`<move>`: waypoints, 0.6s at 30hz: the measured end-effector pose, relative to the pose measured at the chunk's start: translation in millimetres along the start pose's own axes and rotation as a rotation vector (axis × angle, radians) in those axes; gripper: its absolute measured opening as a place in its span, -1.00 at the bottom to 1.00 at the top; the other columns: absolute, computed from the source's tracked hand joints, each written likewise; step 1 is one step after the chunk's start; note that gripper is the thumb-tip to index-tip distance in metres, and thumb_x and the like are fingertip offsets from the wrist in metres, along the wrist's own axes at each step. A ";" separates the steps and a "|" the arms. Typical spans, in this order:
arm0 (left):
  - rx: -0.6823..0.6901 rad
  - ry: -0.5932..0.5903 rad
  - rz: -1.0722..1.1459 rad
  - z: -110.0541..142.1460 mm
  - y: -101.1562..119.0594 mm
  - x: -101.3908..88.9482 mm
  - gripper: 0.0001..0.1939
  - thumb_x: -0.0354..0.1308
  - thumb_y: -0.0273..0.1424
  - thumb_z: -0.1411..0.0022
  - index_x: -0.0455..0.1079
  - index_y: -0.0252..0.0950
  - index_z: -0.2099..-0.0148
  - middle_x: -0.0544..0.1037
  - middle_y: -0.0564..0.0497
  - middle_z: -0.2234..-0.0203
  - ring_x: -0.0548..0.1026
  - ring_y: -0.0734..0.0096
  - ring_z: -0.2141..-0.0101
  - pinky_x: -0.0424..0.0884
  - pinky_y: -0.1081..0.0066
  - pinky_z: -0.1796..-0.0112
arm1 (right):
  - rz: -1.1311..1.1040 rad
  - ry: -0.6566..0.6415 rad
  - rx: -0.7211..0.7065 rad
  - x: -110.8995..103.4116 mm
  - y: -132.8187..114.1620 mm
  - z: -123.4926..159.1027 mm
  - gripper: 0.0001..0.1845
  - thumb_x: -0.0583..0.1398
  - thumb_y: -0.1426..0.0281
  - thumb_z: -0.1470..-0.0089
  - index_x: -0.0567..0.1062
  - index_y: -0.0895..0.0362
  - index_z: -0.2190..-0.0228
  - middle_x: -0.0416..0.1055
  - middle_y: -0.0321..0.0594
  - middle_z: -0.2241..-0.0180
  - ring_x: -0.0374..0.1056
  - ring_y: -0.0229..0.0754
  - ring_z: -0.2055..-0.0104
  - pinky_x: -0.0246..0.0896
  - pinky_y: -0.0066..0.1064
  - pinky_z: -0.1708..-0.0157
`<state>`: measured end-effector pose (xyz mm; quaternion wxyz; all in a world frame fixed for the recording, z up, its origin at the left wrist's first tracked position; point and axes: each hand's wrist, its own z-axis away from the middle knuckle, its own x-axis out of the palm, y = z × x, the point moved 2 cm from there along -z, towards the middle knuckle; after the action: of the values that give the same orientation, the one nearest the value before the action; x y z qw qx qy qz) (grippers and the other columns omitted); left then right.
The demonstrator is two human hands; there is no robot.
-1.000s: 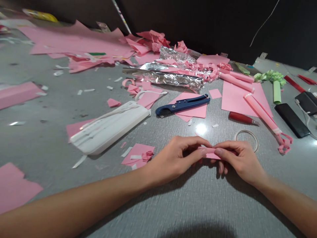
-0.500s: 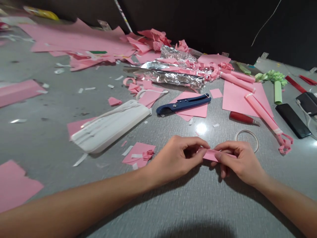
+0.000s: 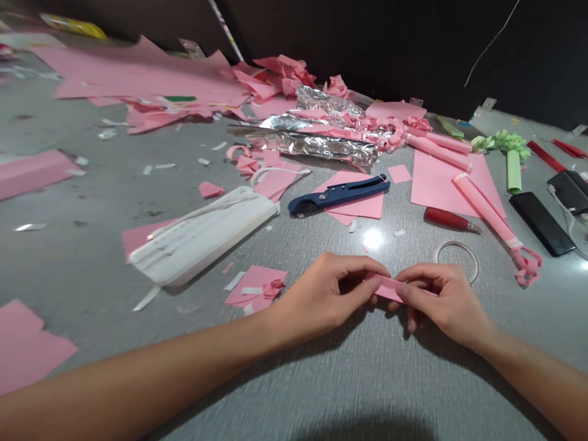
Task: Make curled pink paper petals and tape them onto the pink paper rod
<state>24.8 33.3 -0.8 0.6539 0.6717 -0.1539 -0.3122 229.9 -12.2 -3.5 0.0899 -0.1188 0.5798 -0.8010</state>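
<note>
Narrow, flat strip of pink paper (image 3: 387,288) is spanning the gap between the person's two bare hands, over the streaky grey tabletop (image 3: 349,380), and is sloping slightly down toward the right. The left hand (image 3: 333,288) is pinching its left end, thumb and forefinger clamped on the paper. The right hand (image 3: 443,294) is gripping it farther right, the thumb pressing on top and the fingers curling behind; whether all of them are touching it, I cannot tell. Just beyond the right hand, a thin white ring-shaped roll (image 3: 476,264) is lying flat. Farther back, a red-handled blade (image 3: 448,218) is resting near a pink rolled-paper tube with a looped end (image 3: 484,208), and a dark blue hand cutter (image 3: 337,196) is lying partly across pink paper sheets (image 3: 367,208)
</note>
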 end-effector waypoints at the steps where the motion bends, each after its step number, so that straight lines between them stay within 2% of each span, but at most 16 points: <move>1: -0.006 0.008 0.026 -0.1 -0.6 -0.1 -0.75 0.16 -0.35 -0.44 0.66 -0.32 0.14 0.60 0.06 0.49 0.48 0.50 0.47 0.34 0.53 0.44 | -0.001 0.002 -0.004 0.0 0.1 0.0 -0.69 0.49 0.20 -0.20 0.76 0.20 0.19 0.64 -0.16 0.45 0.46 -0.32 0.60 0.34 -0.57 0.56; 7: -0.086 -0.022 0.267 -1.0 -3.2 -2.6 -0.79 0.24 -0.35 -0.39 0.67 -0.34 0.11 0.57 0.07 0.54 0.48 0.51 0.54 0.38 0.54 0.49 | -0.002 0.026 -0.046 -3.1 -1.6 -1.6 -0.71 0.46 0.21 -0.23 0.79 0.19 0.20 0.66 -0.12 0.41 0.42 -0.35 0.64 0.34 -0.57 0.63; 10: -0.081 -0.014 0.356 -2.7 -4.6 -4.8 -0.81 0.30 -0.37 -0.35 0.69 -0.34 0.09 0.61 0.04 0.51 0.51 0.49 0.52 0.43 0.53 0.47 | -0.018 0.036 -0.056 -5.2 -2.6 -2.5 -0.74 0.44 0.22 -0.24 0.80 0.18 0.19 0.65 -0.14 0.43 0.38 -0.38 0.66 0.30 -0.59 0.65; 18: -0.088 -0.051 0.310 -4.4 -3.9 -7.6 -0.81 0.35 -0.33 -0.33 0.71 -0.32 0.11 0.61 0.03 0.52 0.52 0.46 0.48 0.38 0.53 0.46 | 0.023 0.080 -0.096 -4.0 -2.7 -1.7 -0.75 0.44 0.26 -0.20 0.81 0.16 0.19 0.65 -0.15 0.44 0.39 -0.34 0.65 0.38 -0.53 0.65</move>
<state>20.9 41.7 -3.2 0.7190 0.6024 -0.2587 -0.2309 233.3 -8.7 -1.8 0.0699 -0.0843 0.6221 -0.7753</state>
